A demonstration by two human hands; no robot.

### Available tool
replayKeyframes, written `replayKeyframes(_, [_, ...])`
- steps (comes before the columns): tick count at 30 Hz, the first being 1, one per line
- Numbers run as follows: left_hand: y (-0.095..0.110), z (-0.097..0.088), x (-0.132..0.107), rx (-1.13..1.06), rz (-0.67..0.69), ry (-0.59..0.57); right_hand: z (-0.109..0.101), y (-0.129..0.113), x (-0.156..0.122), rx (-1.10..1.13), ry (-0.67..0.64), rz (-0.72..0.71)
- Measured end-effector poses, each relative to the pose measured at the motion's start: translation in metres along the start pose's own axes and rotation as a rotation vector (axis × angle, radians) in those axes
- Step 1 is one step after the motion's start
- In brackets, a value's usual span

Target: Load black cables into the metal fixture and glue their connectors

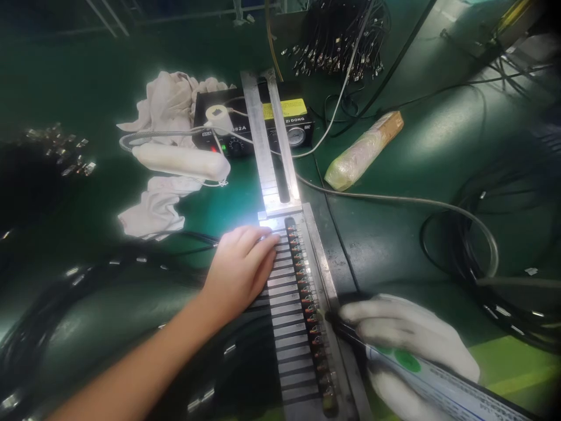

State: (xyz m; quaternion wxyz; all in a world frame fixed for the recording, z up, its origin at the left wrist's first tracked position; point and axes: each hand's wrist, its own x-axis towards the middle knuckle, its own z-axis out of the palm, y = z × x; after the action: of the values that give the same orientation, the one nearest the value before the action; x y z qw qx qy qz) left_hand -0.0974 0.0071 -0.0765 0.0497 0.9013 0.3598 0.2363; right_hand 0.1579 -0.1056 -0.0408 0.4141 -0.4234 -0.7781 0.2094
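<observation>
My bare left hand [245,257] lies at the left edge of a long slotted metal fixture [287,304], near its upper end. Its thumb and fingers are pressed together by a slot; what is between them is hidden. Several black cables [197,235] run towards that hand from the left. A row of small copper-coloured wire ends [310,310] sits along the fixture's channel. My right hand [412,336], in a white glove, is closed round a white tube [438,380] with a green dot and a black nozzle. The nozzle points at the fixture's right side, close to the wire ends.
Behind the fixture stands a black control box [241,140] with a gauge. A white lamp-like bar [179,162] and crumpled cloths [164,108] lie left. A wrapped block [363,152], a clear hose [394,199] and coiled cables [477,280] lie right. Cable bundles [337,41] sit at the back.
</observation>
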Motion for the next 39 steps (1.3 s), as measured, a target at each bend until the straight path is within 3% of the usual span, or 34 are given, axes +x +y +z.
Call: replayKeyframes(39, [-0.0010,0.0002,0.0006,0.000,0.002,-0.001,0.0006,0.0003,0.0008,0.023,0.013,0.016])
